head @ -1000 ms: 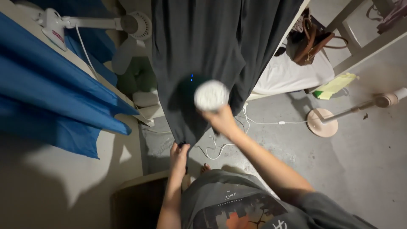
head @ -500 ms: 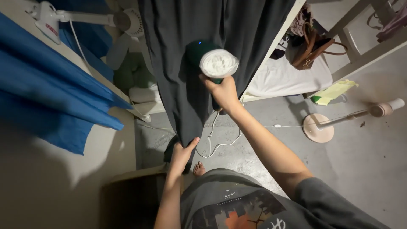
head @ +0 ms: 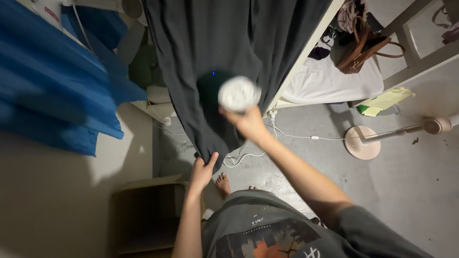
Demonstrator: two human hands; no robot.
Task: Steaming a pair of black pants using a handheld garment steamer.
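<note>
A dark grey garment (head: 210,57) hangs down in front of me. My left hand (head: 202,170) pinches its bottom hem and pulls it taut. My right hand (head: 247,123) grips a dark green handheld steamer (head: 237,93) with a round white end facing me and a small blue light on its body. The steamer's head is against the lower part of the garment. A white cord (head: 248,155) trails from it across the floor.
A blue curtain (head: 52,86) hangs at left, with a white clip fan (head: 126,7) above it. A bed frame (head: 306,57) holds a brown handbag (head: 361,45). A floor lamp base (head: 362,142) and a brown box (head: 143,215) stand on the grey floor. My bare foot (head: 223,183) shows below.
My right hand has brought the steamer down the garment from its higher spot half a second ago. My left hand keeps its hold on the hem.
</note>
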